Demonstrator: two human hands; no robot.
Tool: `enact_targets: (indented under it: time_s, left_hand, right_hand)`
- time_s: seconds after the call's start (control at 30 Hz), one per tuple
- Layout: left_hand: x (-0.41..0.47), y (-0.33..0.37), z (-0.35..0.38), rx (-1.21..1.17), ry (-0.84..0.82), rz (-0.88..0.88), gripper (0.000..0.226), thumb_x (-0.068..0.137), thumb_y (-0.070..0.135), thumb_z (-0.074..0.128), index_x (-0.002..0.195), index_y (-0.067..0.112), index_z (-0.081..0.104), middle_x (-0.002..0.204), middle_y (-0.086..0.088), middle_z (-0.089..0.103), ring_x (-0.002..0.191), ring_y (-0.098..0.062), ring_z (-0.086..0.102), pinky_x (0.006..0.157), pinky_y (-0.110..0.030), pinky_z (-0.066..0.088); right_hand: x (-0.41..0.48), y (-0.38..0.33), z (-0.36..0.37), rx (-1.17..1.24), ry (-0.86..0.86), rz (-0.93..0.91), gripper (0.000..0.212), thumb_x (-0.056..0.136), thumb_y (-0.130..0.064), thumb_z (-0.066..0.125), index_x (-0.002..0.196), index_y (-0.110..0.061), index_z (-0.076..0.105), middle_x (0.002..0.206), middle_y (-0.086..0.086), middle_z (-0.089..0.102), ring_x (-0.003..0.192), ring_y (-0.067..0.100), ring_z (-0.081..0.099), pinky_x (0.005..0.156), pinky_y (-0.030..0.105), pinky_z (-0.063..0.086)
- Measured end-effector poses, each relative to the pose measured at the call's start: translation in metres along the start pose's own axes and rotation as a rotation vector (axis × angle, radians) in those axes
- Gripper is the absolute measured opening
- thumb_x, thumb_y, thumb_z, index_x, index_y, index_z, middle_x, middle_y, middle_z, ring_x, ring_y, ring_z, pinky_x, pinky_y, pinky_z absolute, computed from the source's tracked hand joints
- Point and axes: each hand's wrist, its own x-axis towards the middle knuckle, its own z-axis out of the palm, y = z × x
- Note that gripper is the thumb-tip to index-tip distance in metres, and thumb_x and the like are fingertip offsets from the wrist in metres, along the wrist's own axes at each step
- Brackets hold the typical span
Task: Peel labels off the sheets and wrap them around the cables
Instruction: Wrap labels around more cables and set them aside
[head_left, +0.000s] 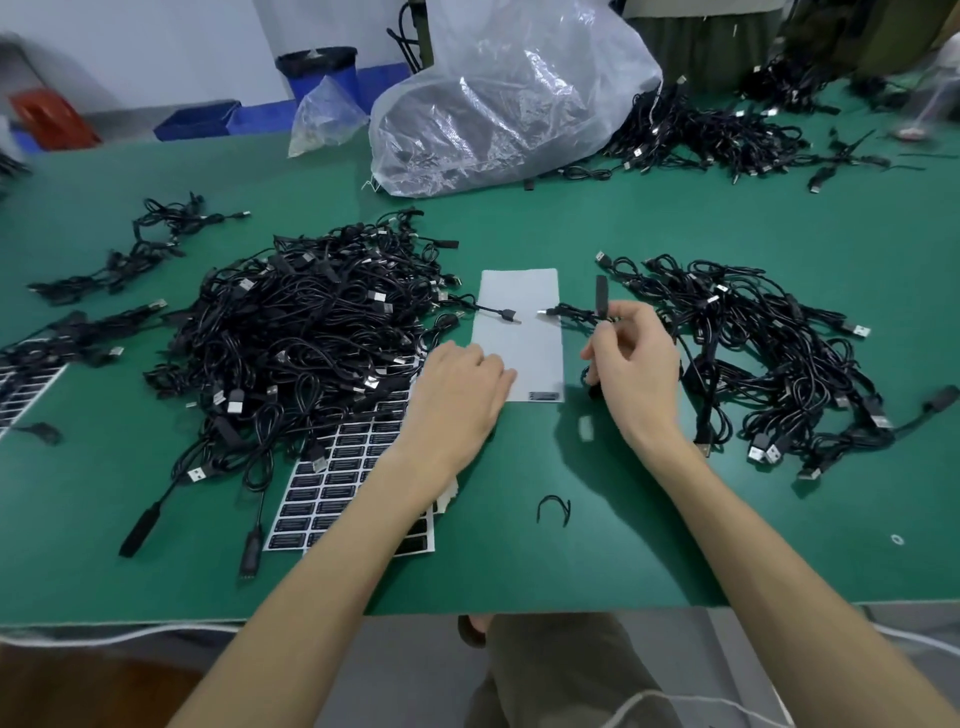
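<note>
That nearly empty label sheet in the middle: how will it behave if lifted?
Probably floppy: the sheet looks paper-thin and lies flat on the table. Likely very light, so the two cable plugs resting on it could drag it. The left hand at its edge should steady it.

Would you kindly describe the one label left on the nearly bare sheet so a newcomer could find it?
On the green mat, find the pale sheet lying between the two big cable heaps. Its near right corner holds a single dark label; unlike the full label sheets to the left, everything around it is bare backing.
</note>
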Motion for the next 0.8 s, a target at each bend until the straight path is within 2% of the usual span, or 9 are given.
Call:
enact_targets:
  time_s: [0.1, 0.2, 0.27, 0.43, 0.57, 0.67, 0.8]
  left_hand:
    - [-0.001, -0.011, 0.003, -0.138, -0.004, -0.069, 0.033, 0.109, 0.034, 0.045, 0.121, 0.012, 0.068, 0.106, -0.004, 0.060, 0.100, -0.022, 0.054, 0.095, -0.034, 0.041]
    - [0.000, -0.008, 0.002, -0.438, -0.102, 0.005, 0.038, 0.103, 0.039, 0.059, 0.131, 0.016, 0.068, 0.126, 0.000, 0.060, 0.119, -0.016, 0.052, 0.107, -0.030, 0.038]
    - [0.001, -0.004, 0.004, -0.478, -0.148, 0.024, 0.040, 0.100, 0.042, 0.063, 0.131, 0.018, 0.069, 0.131, 0.003, 0.061, 0.123, -0.015, 0.052, 0.109, -0.031, 0.038]
    - [0.003, 0.005, 0.005, -0.383, -0.084, -0.018, 0.032, 0.099, 0.040, 0.065, 0.121, 0.017, 0.073, 0.113, 0.001, 0.064, 0.110, -0.018, 0.056, 0.093, -0.035, 0.044]
    - [0.005, 0.011, 0.003, -0.330, -0.054, 0.010, 0.031, 0.100, 0.038, 0.065, 0.124, 0.020, 0.072, 0.108, 0.000, 0.064, 0.109, -0.019, 0.055, 0.085, -0.035, 0.045]
    - [-0.002, 0.012, 0.006, -0.322, -0.004, 0.016, 0.030, 0.101, 0.036, 0.063, 0.122, 0.017, 0.072, 0.105, 0.000, 0.065, 0.105, -0.021, 0.057, 0.083, -0.037, 0.048]
    - [0.000, 0.012, 0.010, -0.372, 0.040, -0.045, 0.027, 0.103, 0.039, 0.059, 0.116, 0.017, 0.069, 0.105, 0.002, 0.069, 0.103, -0.020, 0.059, 0.086, -0.036, 0.047]
  right_hand:
    - [-0.002, 0.001, 0.004, -0.087, -0.075, -0.052, 0.014, 0.103, -0.016, 0.054, 0.113, -0.025, 0.057, 0.081, -0.003, 0.071, 0.066, 0.022, 0.064, 0.066, 0.036, 0.054]
    - [-0.001, 0.004, 0.005, -0.115, -0.102, -0.072, 0.015, 0.101, -0.016, 0.056, 0.107, -0.030, 0.057, 0.081, -0.005, 0.071, 0.069, 0.020, 0.066, 0.068, 0.033, 0.054]
    - [0.000, 0.006, 0.005, -0.114, -0.112, -0.068, 0.018, 0.100, -0.016, 0.057, 0.104, -0.034, 0.057, 0.081, -0.006, 0.071, 0.067, 0.015, 0.064, 0.066, 0.027, 0.050]
    - [0.000, 0.010, 0.007, -0.176, -0.171, -0.072, 0.015, 0.100, -0.018, 0.058, 0.110, -0.030, 0.058, 0.081, -0.008, 0.072, 0.070, 0.011, 0.066, 0.067, 0.022, 0.049]
    - [-0.001, 0.010, 0.008, -0.304, -0.239, -0.083, 0.016, 0.101, -0.020, 0.056, 0.115, -0.026, 0.059, 0.086, -0.012, 0.072, 0.078, 0.008, 0.067, 0.076, 0.035, 0.054]
    - [-0.002, 0.007, 0.008, -0.337, -0.231, -0.108, 0.018, 0.102, -0.021, 0.055, 0.119, -0.022, 0.059, 0.090, -0.012, 0.071, 0.074, 0.010, 0.068, 0.078, 0.042, 0.056]
    - [-0.001, 0.004, 0.008, -0.286, -0.240, -0.112, 0.017, 0.101, -0.021, 0.058, 0.117, -0.025, 0.060, 0.089, -0.015, 0.075, 0.072, 0.004, 0.069, 0.081, 0.033, 0.055]
